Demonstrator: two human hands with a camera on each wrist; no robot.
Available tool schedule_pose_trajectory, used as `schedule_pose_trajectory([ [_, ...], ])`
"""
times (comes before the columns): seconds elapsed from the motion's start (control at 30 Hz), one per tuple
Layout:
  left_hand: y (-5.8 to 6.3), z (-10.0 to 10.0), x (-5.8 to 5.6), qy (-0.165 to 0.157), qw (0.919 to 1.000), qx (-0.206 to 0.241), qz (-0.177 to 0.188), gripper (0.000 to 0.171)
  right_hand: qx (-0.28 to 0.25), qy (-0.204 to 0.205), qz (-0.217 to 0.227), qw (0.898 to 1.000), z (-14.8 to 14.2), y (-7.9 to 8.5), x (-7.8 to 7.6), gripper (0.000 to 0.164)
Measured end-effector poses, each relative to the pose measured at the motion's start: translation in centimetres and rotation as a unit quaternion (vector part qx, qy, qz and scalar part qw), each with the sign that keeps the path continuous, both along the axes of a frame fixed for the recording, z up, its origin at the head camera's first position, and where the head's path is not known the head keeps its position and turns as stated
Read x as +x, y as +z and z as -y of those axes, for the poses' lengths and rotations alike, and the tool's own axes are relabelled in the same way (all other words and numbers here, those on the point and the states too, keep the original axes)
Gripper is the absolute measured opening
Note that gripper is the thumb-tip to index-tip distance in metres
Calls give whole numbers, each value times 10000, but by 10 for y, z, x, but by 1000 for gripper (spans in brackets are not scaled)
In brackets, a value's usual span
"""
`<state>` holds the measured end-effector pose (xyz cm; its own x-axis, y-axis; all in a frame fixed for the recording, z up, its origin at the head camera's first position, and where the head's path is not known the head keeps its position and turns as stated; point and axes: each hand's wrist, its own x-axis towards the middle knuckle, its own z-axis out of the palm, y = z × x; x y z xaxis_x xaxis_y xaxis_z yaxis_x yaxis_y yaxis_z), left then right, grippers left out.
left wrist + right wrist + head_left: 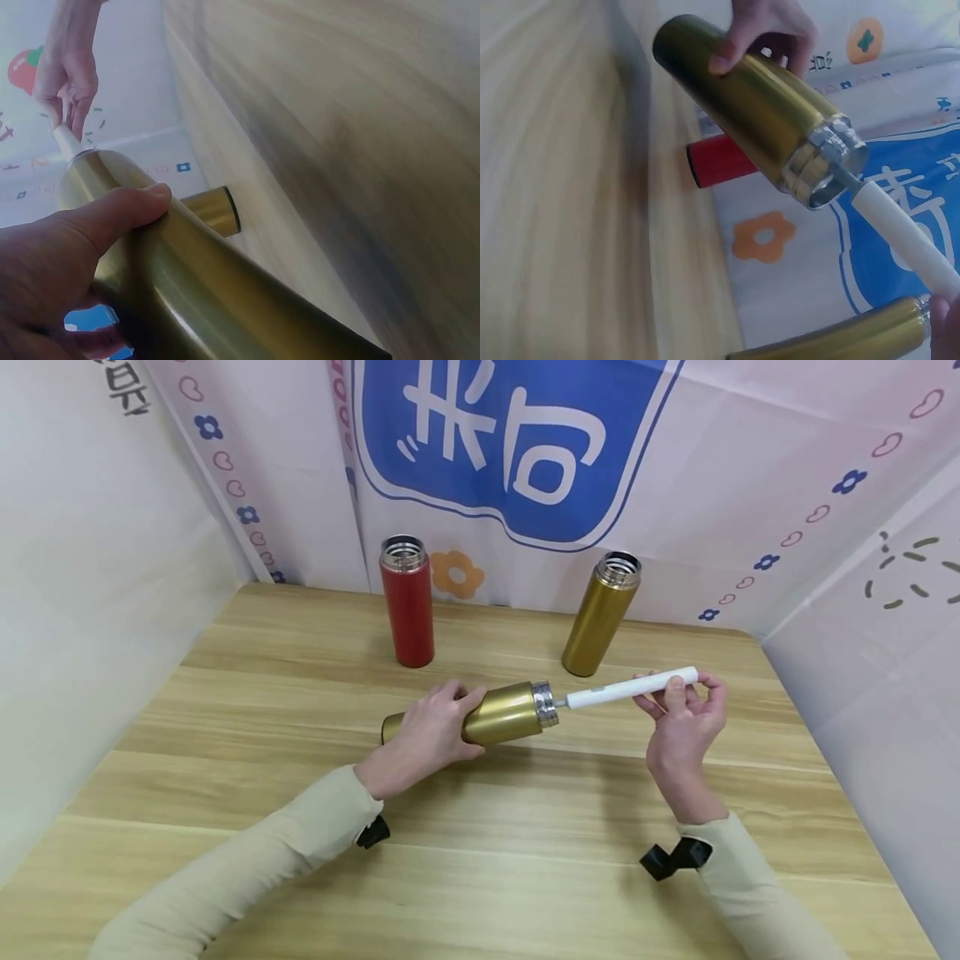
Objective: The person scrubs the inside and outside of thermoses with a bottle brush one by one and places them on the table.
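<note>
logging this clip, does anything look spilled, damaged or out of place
Nothing looks spilled or damaged. One gold flask is tipped, but the left hand grips it while the right hand holds a white-handled tool at its mouth, so it seems deliberate. The red flask and other gold flask stand upright.

Three flasks: one red flask [408,614], a gold flask [601,620] right of it, a second gold flask [506,713] in front. Right of the red flask, one white stick [622,690]; beneath it, one worktop [510,881].
</note>
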<state>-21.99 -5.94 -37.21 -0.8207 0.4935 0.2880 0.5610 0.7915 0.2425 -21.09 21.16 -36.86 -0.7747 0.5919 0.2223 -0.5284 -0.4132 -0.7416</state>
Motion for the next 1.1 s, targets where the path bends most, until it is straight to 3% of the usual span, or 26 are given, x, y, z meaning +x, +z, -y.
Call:
schedule_pose_trajectory([
  [0.27, 4, 7, 0, -45, 9998, 189, -3, 74, -270, -95, -123, 9995, -18, 12, 0, 15],
  [0.57, 1, 17, 2, -90, 9999, 114, 9, 75, -434, -62, -106, 9990, -33, 18, 1, 18],
  [0.93, 1, 13, 0, -88, 9998, 158, -69, 74, -514, -153, 22, 9986, -30, 17, 0, 15],
  [1.1, 2, 10, 0, -69, 9997, 192, -161, 74, -425, -210, -122, 9988, -27, 15, 3, 14],
])
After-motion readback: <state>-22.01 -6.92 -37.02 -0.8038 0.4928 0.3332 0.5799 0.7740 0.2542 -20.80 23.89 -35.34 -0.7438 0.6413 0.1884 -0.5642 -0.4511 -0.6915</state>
